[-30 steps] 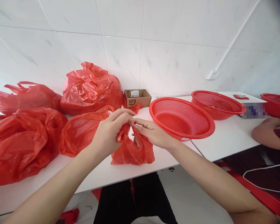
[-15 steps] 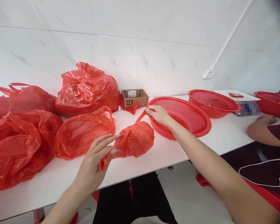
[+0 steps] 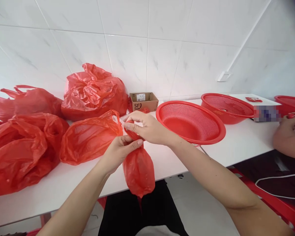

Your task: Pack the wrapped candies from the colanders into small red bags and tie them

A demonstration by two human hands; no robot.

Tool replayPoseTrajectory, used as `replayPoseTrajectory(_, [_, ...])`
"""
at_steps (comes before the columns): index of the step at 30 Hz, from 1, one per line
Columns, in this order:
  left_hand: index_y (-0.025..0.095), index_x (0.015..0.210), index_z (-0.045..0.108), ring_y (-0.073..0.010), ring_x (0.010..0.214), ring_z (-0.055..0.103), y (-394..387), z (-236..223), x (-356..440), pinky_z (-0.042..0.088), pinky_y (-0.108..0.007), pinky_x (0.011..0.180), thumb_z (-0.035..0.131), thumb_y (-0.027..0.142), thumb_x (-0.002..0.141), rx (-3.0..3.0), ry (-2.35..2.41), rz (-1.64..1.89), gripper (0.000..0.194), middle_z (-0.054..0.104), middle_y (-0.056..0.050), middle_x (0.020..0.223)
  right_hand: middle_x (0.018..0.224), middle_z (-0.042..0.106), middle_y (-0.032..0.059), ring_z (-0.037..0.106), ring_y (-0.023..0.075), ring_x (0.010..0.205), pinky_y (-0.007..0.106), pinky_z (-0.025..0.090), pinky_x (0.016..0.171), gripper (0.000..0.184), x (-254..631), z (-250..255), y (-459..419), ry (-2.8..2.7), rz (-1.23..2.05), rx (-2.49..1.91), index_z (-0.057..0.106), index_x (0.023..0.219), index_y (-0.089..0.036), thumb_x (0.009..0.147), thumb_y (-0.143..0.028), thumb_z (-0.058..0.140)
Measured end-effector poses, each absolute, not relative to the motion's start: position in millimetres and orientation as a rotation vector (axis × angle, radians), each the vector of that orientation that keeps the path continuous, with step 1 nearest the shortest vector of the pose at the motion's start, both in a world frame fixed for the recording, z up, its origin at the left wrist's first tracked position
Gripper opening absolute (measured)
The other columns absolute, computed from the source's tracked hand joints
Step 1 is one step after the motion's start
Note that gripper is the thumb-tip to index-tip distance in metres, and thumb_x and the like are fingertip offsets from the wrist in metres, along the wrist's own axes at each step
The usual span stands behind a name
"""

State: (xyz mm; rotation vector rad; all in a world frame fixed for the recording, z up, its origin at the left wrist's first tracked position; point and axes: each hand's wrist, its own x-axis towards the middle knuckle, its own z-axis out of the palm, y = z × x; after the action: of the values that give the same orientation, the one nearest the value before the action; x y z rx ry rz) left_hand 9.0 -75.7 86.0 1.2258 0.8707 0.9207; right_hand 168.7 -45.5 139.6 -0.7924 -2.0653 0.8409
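A red plastic bag [image 3: 139, 170] hangs from both my hands in front of the table's near edge, its rounded lower part bulging. My left hand [image 3: 120, 149] is closed around the bag's gathered neck, thumb across the front. Just above it, my right hand [image 3: 145, 126] pinches the twisted top of the same bag. What the bag contains cannot be made out through the plastic. Behind my left hand lies an open, slack red plastic bag [image 3: 88, 141] on the white table.
A red colander [image 3: 179, 126] stands right of my hands, with another colander [image 3: 223, 113] beyond it. An SF cardboard box [image 3: 147, 105] sits by the wall. Large red bags [image 3: 95, 95] fill the left side. A co-worker's hand [image 3: 291, 126] is at far right.
The bag has been lifted off the table and now hangs down. My right hand has moved left to its top, and my left hand has closed on its neck.
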Motion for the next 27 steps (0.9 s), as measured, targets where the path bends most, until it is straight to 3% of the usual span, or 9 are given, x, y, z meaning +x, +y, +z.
replayPoseTrajectory(3, [0.016, 0.06, 0.067, -0.0095, 0.059, 0.051, -74.9, 84.7, 9.1, 0.039, -0.024, 0.061, 0.08, 0.039, 0.074, 1.197, 0.894, 1.033, 0.03, 0.061, 0.002, 0.06, 0.096, 0.063, 0.0023, 0.06, 0.0163, 0.091, 0.034, 0.046, 0.083, 0.016, 170.5, 127.3, -45.2, -2.14, 0.86, -0.888, 0.054, 0.098, -0.022, 0.097, -0.036, 0.046])
replayPoseTrajectory(7, [0.017, 0.053, 0.065, -0.013, 0.075, 0.059, -72.3, 81.9, 6.2, 0.044, -0.024, 0.076, 0.075, 0.038, 0.08, 1.248, 0.886, 1.124, 0.035, 0.066, -0.001, 0.068, 0.075, 0.058, -0.0028, 0.059, 0.0163, 0.072, 0.033, 0.043, 0.071, 0.017, 180.7, 121.2, -48.4, -2.065, 0.87, -1.059, 0.047, 0.105, -0.025, 0.099, -0.039, 0.039])
replayPoseTrajectory(11, [0.022, 0.085, 0.077, -0.0181, 0.086, 0.065, -75.4, 80.4, 6.4, 0.048, -0.031, 0.086, 0.07, 0.037, 0.085, 1.261, 0.885, 1.171, 0.016, 0.071, -0.002, 0.077, 0.055, 0.042, -0.0101, 0.044, 0.0125, 0.051, 0.028, 0.035, 0.058, 0.01, 184.8, 126.5, -66.4, -1.916, 0.772, -1.072, 0.042, 0.105, -0.027, 0.096, -0.032, 0.045])
replayPoseTrajectory(13, [0.025, 0.097, 0.077, -0.0203, 0.093, 0.066, -77.4, 81.3, 5.2, 0.05, -0.033, 0.089, 0.072, 0.034, 0.084, 1.28, 0.873, 1.215, 0.017, 0.074, -0.003, 0.088, 0.052, 0.037, -0.0115, 0.038, 0.0109, 0.047, 0.027, 0.032, 0.055, 0.009, 184.0, 125.9, -79.2, -1.884, 0.785, -1.038, 0.041, 0.103, -0.028, 0.096, -0.03, 0.045])
replayPoseTrajectory(17, [0.025, 0.091, 0.077, -0.0204, 0.098, 0.067, -78.2, 82.1, -1.1, 0.051, -0.032, 0.091, 0.076, 0.029, 0.08, 1.341, 0.867, 1.189, 0.012, 0.075, -0.003, 0.1, 0.05, 0.034, -0.0122, 0.034, 0.01, 0.045, 0.025, 0.029, 0.052, 0.009, 184.5, 111.1, -95.8, -1.829, 0.876, -1.105, 0.043, 0.103, -0.027, 0.095, -0.029, 0.046])
replayPoseTrajectory(22, [0.023, 0.081, 0.073, -0.0167, 0.091, 0.066, -77.7, 76.6, -2.0, 0.052, -0.027, 0.082, 0.078, 0.021, 0.076, 1.401, 0.851, 1.175, 0.008, 0.073, -0.002, 0.098, 0.067, 0.047, -0.0073, 0.047, 0.011, 0.061, 0.026, 0.038, 0.06, 0.027, 189.8, 86.8, -90.8, -1.822, 0.868, -1.138, 0.053, 0.112, -0.024, 0.086, -0.029, 0.06])
replayPoseTrajectory(25, [0.022, 0.08, 0.073, -0.0166, 0.089, 0.065, -79.0, 74.7, -0.1, 0.051, -0.028, 0.082, 0.078, 0.02, 0.076, 1.464, 0.849, 1.168, 0.007, 0.072, -0.003, 0.093, 0.071, 0.053, -0.0036, 0.048, 0.0114, 0.064, 0.026, 0.038, 0.06, 0.007, 192.3, 72.0, -78.3, -1.88, 0.913, -1.117, 0.064, 0.089, -0.021, 0.086, -0.025, 0.058])
replayPoseTrajectory(27, [0.021, 0.078, 0.072, -0.0176, 0.087, 0.066, -79.7, 73.8, 0.0, 0.052, -0.03, 0.082, 0.079, 0.022, 0.075, 1.423, 0.846, 1.174, 0.007, 0.072, -0.004, 0.09, 0.071, 0.057, -0.0014, 0.049, 0.012, 0.065, 0.027, 0.038, 0.061, 0.014, 194.3, 63.6, -68.8, -1.915, 0.905, -1.115, 0.064, 0.074, -0.019, 0.087, -0.022, 0.057])
